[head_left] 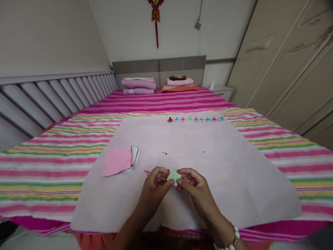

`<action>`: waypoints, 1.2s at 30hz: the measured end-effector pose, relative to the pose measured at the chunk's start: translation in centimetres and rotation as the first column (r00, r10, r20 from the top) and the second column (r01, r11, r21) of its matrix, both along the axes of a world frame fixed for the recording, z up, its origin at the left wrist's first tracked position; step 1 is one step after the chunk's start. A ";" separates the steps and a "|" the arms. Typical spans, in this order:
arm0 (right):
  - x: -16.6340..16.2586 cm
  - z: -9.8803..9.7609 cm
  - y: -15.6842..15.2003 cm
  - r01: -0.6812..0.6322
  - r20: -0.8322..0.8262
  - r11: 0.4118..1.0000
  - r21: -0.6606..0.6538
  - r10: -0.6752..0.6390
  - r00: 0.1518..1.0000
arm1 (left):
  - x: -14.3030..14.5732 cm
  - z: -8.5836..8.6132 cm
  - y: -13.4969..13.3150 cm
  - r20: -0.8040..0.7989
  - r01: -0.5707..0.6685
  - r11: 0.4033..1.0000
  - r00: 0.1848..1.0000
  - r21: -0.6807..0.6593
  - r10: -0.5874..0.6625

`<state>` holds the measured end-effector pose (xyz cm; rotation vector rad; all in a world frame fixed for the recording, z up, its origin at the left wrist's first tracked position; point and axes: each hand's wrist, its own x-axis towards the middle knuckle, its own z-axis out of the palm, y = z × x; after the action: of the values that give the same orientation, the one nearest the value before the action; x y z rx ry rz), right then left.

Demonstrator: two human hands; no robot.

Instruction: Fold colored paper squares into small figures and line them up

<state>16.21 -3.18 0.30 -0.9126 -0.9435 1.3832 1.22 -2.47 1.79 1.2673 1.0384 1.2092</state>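
Observation:
A small, partly folded light-green paper piece [173, 177] is pinched between my two hands above the pale pink sheet [234, 166]. My left hand [156, 182] grips its left side, and my right hand [192, 184] grips its right side; a white bead bracelet is on that wrist. A stack of coloured paper squares [120, 160], pink on top, lies to the left of my hands. A row of several small folded paper figures [195, 119] in red, blue, pink and green lines the sheet's far edge.
The pale sheet lies on a bed with a pink, yellow and green striped cover [52, 152]. Folded bedding [139, 85] and a pillow [179, 83] sit at the headboard. A wardrobe [286, 59] stands on the right, a slatted rail [52, 97] on the left.

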 end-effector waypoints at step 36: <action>0.1 0.6 0.1 -0.145 -0.091 0.988 -0.060 0.140 0.986 | -0.7 0.3 0.0 0.120 0.102 0.983 0.989 -0.153 -0.084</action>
<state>16.33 -3.09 0.86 -0.8403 -0.9157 1.5715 0.54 -2.49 2.07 1.0996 0.9627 1.0922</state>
